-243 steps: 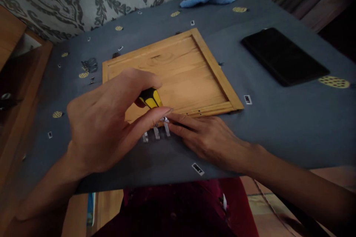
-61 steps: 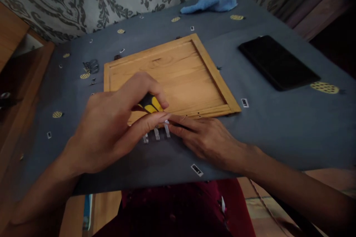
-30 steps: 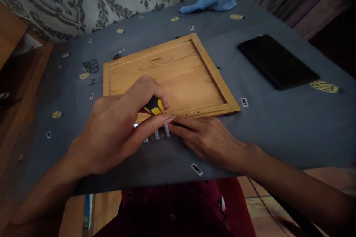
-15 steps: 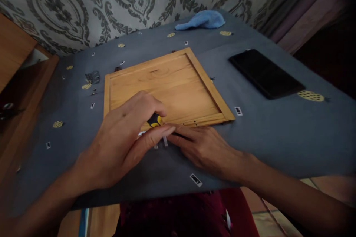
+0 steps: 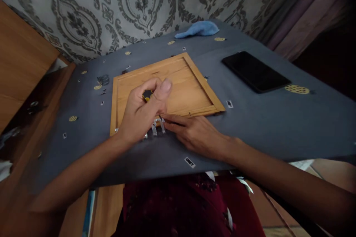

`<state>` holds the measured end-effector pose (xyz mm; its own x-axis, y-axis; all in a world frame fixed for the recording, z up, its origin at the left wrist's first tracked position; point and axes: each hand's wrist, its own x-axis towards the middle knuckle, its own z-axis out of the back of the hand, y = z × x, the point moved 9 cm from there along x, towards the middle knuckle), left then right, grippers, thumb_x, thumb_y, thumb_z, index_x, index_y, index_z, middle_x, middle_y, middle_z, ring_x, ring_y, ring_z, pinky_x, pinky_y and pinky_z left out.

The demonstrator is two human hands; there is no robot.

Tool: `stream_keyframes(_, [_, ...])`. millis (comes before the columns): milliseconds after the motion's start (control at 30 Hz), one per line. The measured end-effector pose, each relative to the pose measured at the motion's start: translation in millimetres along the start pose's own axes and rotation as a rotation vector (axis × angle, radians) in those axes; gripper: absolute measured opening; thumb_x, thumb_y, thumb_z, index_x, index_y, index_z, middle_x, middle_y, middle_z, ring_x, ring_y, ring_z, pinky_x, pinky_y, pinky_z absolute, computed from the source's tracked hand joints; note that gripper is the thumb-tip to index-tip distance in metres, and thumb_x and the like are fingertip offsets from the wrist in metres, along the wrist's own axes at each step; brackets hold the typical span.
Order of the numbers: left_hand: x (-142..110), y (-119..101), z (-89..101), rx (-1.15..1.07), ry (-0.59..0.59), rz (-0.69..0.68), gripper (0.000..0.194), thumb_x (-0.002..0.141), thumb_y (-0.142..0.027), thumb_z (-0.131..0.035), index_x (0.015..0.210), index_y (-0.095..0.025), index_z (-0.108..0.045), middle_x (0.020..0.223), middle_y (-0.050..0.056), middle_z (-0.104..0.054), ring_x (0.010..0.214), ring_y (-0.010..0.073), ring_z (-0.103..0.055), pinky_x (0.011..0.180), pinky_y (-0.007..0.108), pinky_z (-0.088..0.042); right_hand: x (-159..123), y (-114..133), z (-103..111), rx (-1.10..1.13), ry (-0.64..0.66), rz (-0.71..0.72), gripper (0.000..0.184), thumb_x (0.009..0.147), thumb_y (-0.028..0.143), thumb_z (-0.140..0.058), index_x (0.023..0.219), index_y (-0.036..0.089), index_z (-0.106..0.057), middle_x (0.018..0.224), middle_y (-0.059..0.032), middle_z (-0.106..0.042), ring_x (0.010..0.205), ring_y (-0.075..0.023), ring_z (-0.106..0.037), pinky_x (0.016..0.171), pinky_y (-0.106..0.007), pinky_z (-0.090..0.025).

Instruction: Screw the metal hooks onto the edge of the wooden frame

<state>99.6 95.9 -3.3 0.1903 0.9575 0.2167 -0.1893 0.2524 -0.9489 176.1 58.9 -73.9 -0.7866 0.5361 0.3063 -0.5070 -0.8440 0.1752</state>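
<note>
My left hand (image 5: 143,109) is closed around a screwdriver (image 5: 147,95) with a black and yellow handle, mostly hidden by the fingers. It points down at the near edge of a framed wooden panel (image 5: 178,87) lying on the table. A shiny metal hinge-like fitting (image 5: 158,125) sits at that edge under the left hand, its prongs sticking out toward me. My right hand (image 5: 197,133) rests at the same edge, fingers together and their tips beside the screwdriver's tip and the fitting. Whatever those fingertips pinch is hidden.
A black phone-like slab (image 5: 256,71) lies right of the panel on the grey tablecloth (image 5: 261,126). A blue cloth (image 5: 198,29) is at the back by the patterned wall covering. Small dark metal pieces (image 5: 103,79) lie left. A wooden cabinet (image 5: 25,70) stands at the far left.
My left hand has turned, its thumb now pointing up and away where it lay sideways, with more of the metal fitting uncovered. My right hand stays at the edge. The camera view has shifted.
</note>
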Motion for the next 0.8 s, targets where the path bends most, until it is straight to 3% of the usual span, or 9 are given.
stream_keyframes(167, [10.0,-0.6,-4.6,-0.326,-0.029,-0.012,0.052,0.085,-0.043,-0.068,0.053,-0.020,-0.035,0.042,-0.009,-0.021,0.037,0.0054,-0.019,0.040,0.025,-0.023,0.9,1.9,1.5,-0.010,-0.026,0.013,0.041,0.084,0.007,-0.050,0.120,0.019,-0.065,0.128,-0.0073,-0.066,0.082,-0.0186,-0.070,0.057,-0.029,-0.048])
stream_keyframes(400, [20.4,3.1,-11.5,-0.288,0.033,0.030,0.067,0.074,-0.064,-0.070,0.049,-0.020,-0.026,0.038,-0.011,-0.017,0.031,0.0023,-0.015,0.035,0.021,-0.013,1.7,1.2,-1.6,-0.001,-0.031,0.026,0.039,0.084,0.007,-0.049,0.118,0.018,-0.066,0.128,-0.0083,-0.066,0.083,-0.0189,-0.068,0.059,-0.030,-0.044])
stream_keyframes(633, [20.4,-1.7,-19.9,-0.267,0.189,-0.034,0.058,0.082,-0.059,-0.064,0.055,-0.020,-0.030,0.042,-0.011,-0.018,0.034,0.0030,-0.018,0.036,0.020,-0.019,1.4,1.1,-2.3,0.009,-0.022,0.019,0.041,0.085,0.008,-0.047,0.120,0.018,-0.065,0.131,-0.0067,-0.065,0.086,-0.0203,-0.069,0.061,-0.032,-0.046])
stream_keyframes(800, [8.4,-2.5,-12.6,-0.257,0.292,-0.061,0.035,0.085,-0.046,-0.067,0.075,-0.017,-0.050,0.057,-0.007,-0.037,0.051,0.0056,-0.038,0.059,0.022,-0.044,0.4,0.2,-1.5,0.017,-0.019,0.012,0.040,0.086,0.008,-0.048,0.121,0.018,-0.065,0.132,-0.0058,-0.064,0.089,-0.0213,-0.070,0.061,-0.033,-0.048])
